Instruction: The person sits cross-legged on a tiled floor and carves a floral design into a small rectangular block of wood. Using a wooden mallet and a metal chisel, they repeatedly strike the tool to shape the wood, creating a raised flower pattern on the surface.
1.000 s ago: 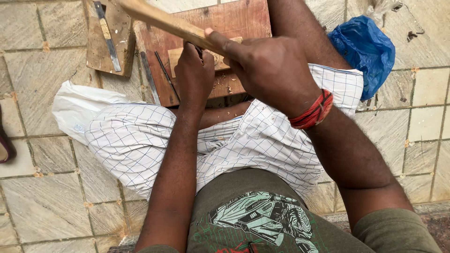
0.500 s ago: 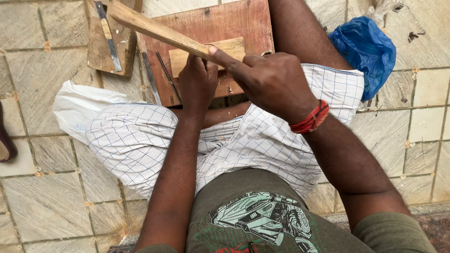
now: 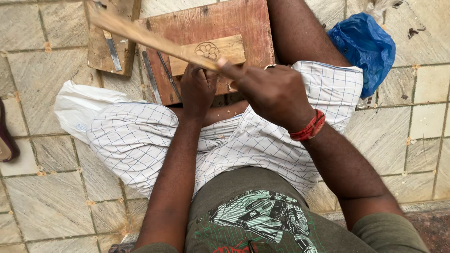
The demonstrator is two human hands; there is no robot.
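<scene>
Both hands work over one reddish wooden board (image 3: 225,28) lying on the tiled floor (image 3: 47,197) ahead of the seated person's checked cloth (image 3: 140,145). One right hand (image 3: 272,91), wearing a red thread band (image 3: 308,129) at the wrist, is clenched round one long pale wooden stick (image 3: 140,35) that slants up to the left, blurred. One left hand (image 3: 198,89) is curled fist-like just below one small carved block (image 3: 215,51) bearing a single flower pattern; whether it grips anything cannot be told. Two thin metal tools (image 3: 159,72) lie along the board's left edge. One smaller board (image 3: 101,47) carries one chisel (image 3: 112,49). One blue bag (image 3: 365,49) and one white bag (image 3: 77,110) lie alongside.
</scene>
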